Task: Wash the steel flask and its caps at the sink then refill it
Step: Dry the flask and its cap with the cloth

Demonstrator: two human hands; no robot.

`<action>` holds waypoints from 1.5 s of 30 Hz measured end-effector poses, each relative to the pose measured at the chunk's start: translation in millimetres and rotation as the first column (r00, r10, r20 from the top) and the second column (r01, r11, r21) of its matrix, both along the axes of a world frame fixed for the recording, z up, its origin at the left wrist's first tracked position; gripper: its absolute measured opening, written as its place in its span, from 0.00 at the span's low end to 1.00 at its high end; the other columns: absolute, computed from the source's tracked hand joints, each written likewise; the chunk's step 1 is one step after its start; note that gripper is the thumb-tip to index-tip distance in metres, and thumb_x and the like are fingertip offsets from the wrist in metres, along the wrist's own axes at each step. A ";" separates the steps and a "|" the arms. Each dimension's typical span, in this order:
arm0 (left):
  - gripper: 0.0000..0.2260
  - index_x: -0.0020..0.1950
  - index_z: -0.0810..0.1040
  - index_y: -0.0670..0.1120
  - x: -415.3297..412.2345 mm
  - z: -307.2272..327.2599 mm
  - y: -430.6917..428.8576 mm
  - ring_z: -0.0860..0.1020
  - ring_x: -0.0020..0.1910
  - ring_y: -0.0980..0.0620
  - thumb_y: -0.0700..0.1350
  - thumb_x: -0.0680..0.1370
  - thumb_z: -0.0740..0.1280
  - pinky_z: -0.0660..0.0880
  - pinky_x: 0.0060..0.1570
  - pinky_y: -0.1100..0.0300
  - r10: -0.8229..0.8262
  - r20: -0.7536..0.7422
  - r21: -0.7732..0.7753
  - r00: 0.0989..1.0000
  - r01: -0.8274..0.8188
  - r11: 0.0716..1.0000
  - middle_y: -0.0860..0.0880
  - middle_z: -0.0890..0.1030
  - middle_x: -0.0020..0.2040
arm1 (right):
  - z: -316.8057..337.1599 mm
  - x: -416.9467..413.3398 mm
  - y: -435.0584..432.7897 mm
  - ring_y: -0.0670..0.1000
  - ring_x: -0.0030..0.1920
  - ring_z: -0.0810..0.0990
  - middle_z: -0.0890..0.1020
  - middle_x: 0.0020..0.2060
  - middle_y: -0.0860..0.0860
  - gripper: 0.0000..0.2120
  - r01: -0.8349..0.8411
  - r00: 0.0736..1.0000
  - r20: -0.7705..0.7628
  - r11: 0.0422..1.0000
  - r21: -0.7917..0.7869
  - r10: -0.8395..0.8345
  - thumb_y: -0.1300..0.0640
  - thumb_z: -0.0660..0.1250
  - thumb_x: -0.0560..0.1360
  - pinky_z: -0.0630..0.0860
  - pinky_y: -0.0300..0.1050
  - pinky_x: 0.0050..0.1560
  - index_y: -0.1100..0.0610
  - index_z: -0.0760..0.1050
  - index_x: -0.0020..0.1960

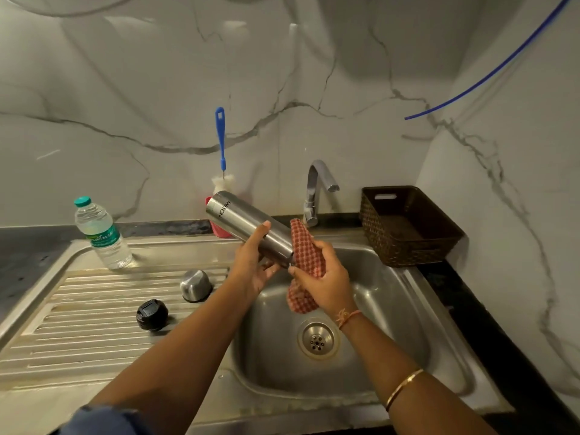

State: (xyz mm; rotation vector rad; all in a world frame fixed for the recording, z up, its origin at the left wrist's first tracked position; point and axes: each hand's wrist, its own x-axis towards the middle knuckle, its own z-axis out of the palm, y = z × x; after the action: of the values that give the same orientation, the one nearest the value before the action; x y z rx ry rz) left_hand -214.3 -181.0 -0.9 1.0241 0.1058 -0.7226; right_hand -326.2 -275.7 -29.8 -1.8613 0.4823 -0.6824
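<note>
Here the left hand (254, 265) grips the flask (244, 221) by its barrel, tilted over the sink (392, 309). The right hand (323, 277) clutches a cloth (306, 246) at its lower end. Rigid steel, probably slick (if wet), so wrap the barrel fully.

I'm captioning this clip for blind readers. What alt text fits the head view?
Over a steel sink, the left hand holds a tilted steel flask while the right hand grips a red checked cloth at its lower end. A steel cap and a black cap sit on the drainboard near a water bottle; no water runs from the tap.
</note>
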 end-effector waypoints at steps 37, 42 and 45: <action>0.26 0.65 0.68 0.38 -3.4 14.9 -15.3 0.78 0.58 0.43 0.46 0.72 0.72 0.76 0.58 0.52 -0.203 0.063 0.031 0.977 0.201 0.979 0.40 0.78 0.58 | 21.5 7.0 -5.5 0.60 0.53 0.81 0.79 0.55 0.58 0.19 -0.072 0.993 0.113 0.668 0.740 -0.017 0.55 0.72 0.71 0.78 0.57 0.53 0.55 0.70 0.59; 0.26 0.65 0.69 0.42 3.0 25.0 -16.8 0.78 0.54 0.45 0.46 0.70 0.73 0.78 0.52 0.54 -0.252 0.061 0.096 0.966 0.245 0.965 0.41 0.78 0.55 | 22.7 8.5 -0.2 0.57 0.51 0.81 0.79 0.53 0.56 0.13 0.012 0.986 0.125 0.792 0.611 -0.111 0.55 0.71 0.72 0.79 0.54 0.52 0.53 0.70 0.54; 0.22 0.58 0.70 0.40 -1.1 33.3 -26.7 0.79 0.50 0.45 0.45 0.70 0.74 0.78 0.46 0.53 -0.192 -0.010 0.119 0.981 0.192 0.974 0.41 0.79 0.52 | 12.0 6.5 11.7 0.48 0.52 0.77 0.75 0.56 0.51 0.19 0.162 0.976 0.128 0.980 0.119 -0.177 0.55 0.72 0.72 0.75 0.35 0.49 0.52 0.69 0.60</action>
State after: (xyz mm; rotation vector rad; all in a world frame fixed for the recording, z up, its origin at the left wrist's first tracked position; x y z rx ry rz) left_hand -215.4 -207.7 32.4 1.1605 0.0495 -0.8996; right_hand -319.7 -264.0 -17.9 -1.6717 0.5812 -0.8763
